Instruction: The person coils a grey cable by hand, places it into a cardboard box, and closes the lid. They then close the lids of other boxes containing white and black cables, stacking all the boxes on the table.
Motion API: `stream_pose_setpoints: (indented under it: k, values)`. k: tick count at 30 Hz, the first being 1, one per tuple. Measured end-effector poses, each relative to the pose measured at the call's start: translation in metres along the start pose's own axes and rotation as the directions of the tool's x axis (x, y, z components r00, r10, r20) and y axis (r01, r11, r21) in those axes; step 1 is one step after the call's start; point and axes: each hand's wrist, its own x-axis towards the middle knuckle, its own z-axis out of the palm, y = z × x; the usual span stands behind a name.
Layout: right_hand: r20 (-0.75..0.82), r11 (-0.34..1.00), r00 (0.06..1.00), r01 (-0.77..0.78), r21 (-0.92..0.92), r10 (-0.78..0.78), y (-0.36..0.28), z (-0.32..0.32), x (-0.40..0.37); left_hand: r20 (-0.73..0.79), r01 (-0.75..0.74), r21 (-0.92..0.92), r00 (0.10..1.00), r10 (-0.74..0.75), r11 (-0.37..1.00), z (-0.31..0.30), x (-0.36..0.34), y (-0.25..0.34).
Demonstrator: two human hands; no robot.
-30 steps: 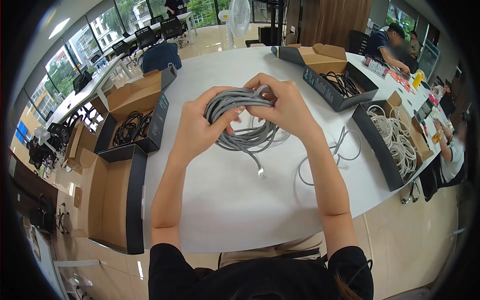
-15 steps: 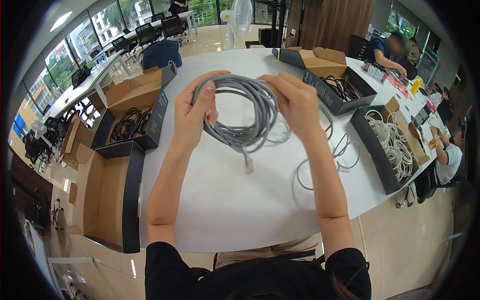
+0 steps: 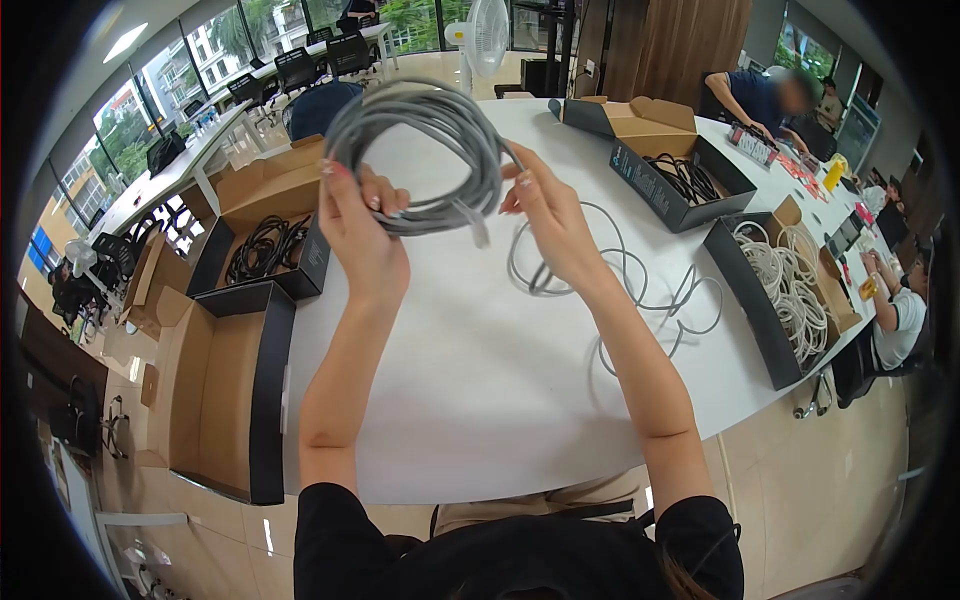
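My left hand (image 3: 362, 225) is closed around the lower left of a thick coil of grey network cable (image 3: 478, 150), held up above the white table (image 3: 480, 380). From the coil's lower edge hangs a clear plug (image 3: 474, 224). At the coil's right side my right hand (image 3: 548, 212) pinches a strand of the same cable between thumb and fingers. Below and right of that hand, loose grey loops (image 3: 622, 255) lie on the table, partly hidden behind my right forearm.
Left are a box with black cables (image 3: 268, 250) and an open box with a bare cardboard inside (image 3: 225, 400). Right are another box of black cables (image 3: 682, 178) and a box of white cables (image 3: 785, 285). Other people sit at the far right.
Both hands have moved left, the left one raising and tilting the coil. My right hand has come away from the coil's top, drawing out a strand. More loose loops show on the table.
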Motion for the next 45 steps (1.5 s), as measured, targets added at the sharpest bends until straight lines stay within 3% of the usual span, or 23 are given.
stream_pose_setpoints:
  k: [3,5,8,10,11,12,13,14,15,17,20,23,26,29,30,32,33,34,36,38,39,42,45]
  values:
    - [0.138,0.941,0.989,0.103,-0.323,-0.061,0.000,-0.004,0.001,-0.016,-0.122,-0.030,0.992,0.122,0.992,-0.012,0.014,0.010]
    - [0.266,0.867,0.961,0.197,-0.458,-0.078,-0.005,-0.006,0.003,-0.040,-0.099,-0.023,0.994,0.098,0.995,-0.018,0.021,0.012]
    - [0.254,0.854,0.955,0.259,-0.452,-0.155,-0.012,-0.004,0.001,-0.110,-0.077,-0.053,0.991,0.071,0.996,-0.022,0.026,0.011]
    - [0.198,0.877,0.975,0.177,-0.447,-0.096,-0.007,-0.011,0.001,-0.141,-0.057,-0.078,0.989,0.046,0.995,-0.029,0.036,0.018]
    - [0.169,0.886,0.983,0.136,-0.442,-0.067,-0.006,-0.016,0.003,-0.261,-0.063,-0.060,0.964,0.045,0.996,-0.028,0.039,0.030]
    - [0.191,0.852,0.972,0.216,-0.478,-0.139,-0.007,-0.023,0.006,-0.231,-0.096,-0.110,0.970,0.069,0.989,-0.059,0.059,0.035]
    - [0.217,0.810,0.954,0.291,-0.508,-0.207,-0.008,-0.030,0.008,-0.296,-0.233,-0.049,0.932,0.209,0.971,-0.068,0.070,0.046]
    - [0.246,0.763,0.931,0.363,-0.534,-0.271,-0.008,-0.033,0.009,-0.234,-0.264,-0.160,0.946,0.223,0.951,-0.104,0.089,0.058]
    - [0.268,0.771,0.917,0.394,-0.500,-0.296,-0.007,-0.030,0.009,-0.142,-0.279,-0.146,0.955,0.259,0.949,-0.111,0.088,0.072]
    - [0.310,0.779,0.884,0.458,-0.428,-0.349,-0.005,-0.022,0.009,-0.282,-0.327,-0.125,0.917,0.283,0.937,-0.116,0.092,0.087]
    - [0.395,0.800,0.884,0.419,-0.430,-0.251,-0.004,-0.009,0.002,-0.178,-0.367,-0.146,0.923,0.340,0.919,-0.139,0.100,0.097]
    - [0.422,0.655,0.864,0.489,-0.576,-0.275,-0.012,-0.005,-0.002,-0.221,-0.367,-0.177,0.919,0.326,0.913,-0.151,0.106,0.102]
    - [0.198,0.635,0.937,0.343,-0.692,-0.289,-0.004,-0.016,0.009,-0.260,-0.342,-0.134,0.918,0.300,0.930,-0.123,0.092,0.107]
    - [-0.053,0.600,0.947,0.157,-0.784,-0.318,0.009,-0.029,0.018,-0.039,-0.251,-0.110,0.968,0.249,0.962,-0.108,0.085,0.099]
    - [-0.069,0.599,0.969,0.089,-0.796,-0.235,0.011,-0.033,0.017,-0.096,-0.381,0.105,0.916,0.391,0.919,-0.085,0.079,0.094]
    - [-0.105,0.572,0.992,-0.047,-0.819,-0.069,0.011,-0.040,0.017,0.123,-0.283,0.057,0.954,0.275,0.957,-0.085,0.077,0.085]
    - [-0.027,0.571,0.992,0.050,-0.820,-0.125,0.010,-0.041,0.017,0.231,-0.232,0.038,0.948,0.217,0.972,-0.084,0.076,0.080]
    - [0.051,0.564,0.982,0.147,-0.813,-0.182,0.006,-0.038,0.016,0.323,-0.279,0.135,0.919,0.224,0.951,-0.071,0.067,0.076]
    - [0.139,0.838,0.989,0.112,-0.533,-0.044,-0.013,-0.031,0.014,0.499,-0.387,0.314,0.844,0.196,0.867,-0.042,0.044,0.065]
    - [0.222,0.986,0.971,0.112,-0.123,-0.082,-0.033,-0.025,0.015,0.638,-0.366,0.304,0.764,0.097,0.879,-0.037,0.039,0.048]
    - [0.257,0.992,0.960,0.089,0.095,-0.110,-0.036,-0.022,0.014,0.649,-0.348,0.311,0.757,0.070,0.885,-0.030,0.032,0.041]
    - [0.303,0.979,0.936,0.200,-0.044,-0.178,-0.034,-0.012,-0.001,0.654,-0.324,0.319,0.755,0.040,0.891,-0.012,0.010,0.025]
    - [0.322,1.000,0.947,-0.010,-0.013,0.014,-0.044,-0.013,-0.002,0.629,-0.352,0.292,0.771,0.099,0.889,-0.005,0.001,0.018]
